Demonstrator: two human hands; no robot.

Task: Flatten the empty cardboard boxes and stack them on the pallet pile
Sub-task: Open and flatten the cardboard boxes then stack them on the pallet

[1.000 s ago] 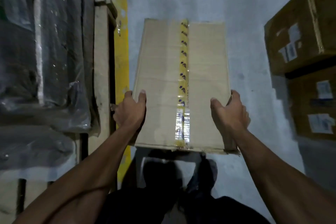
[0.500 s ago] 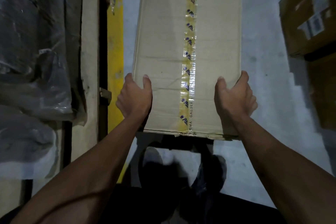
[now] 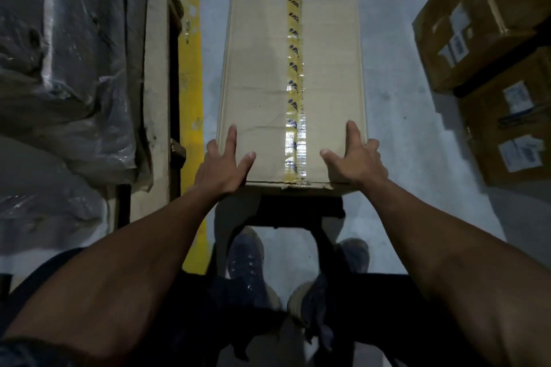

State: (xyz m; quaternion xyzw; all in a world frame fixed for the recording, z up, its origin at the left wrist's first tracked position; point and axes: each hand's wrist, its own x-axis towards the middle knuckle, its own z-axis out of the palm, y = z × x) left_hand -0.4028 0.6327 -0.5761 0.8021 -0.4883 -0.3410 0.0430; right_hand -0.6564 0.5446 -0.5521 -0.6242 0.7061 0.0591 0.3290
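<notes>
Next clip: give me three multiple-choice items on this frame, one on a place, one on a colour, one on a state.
1. Where does the yellow floor stripe run relative to the cardboard box?
A. to its left
B. to its right
C. across its top

2. What colour is the tape along the box?
A. red
B. yellow with dark print
C. plain white

3. How do the left hand and right hand sit on the box?
A. clenched in fists
B. off the box
C. spread open at its near corners

Answers: 1 A, the stripe lies between box and wooden pallet. 2 B, print repeats down the strip. 3 C, fingers are splayed.
</notes>
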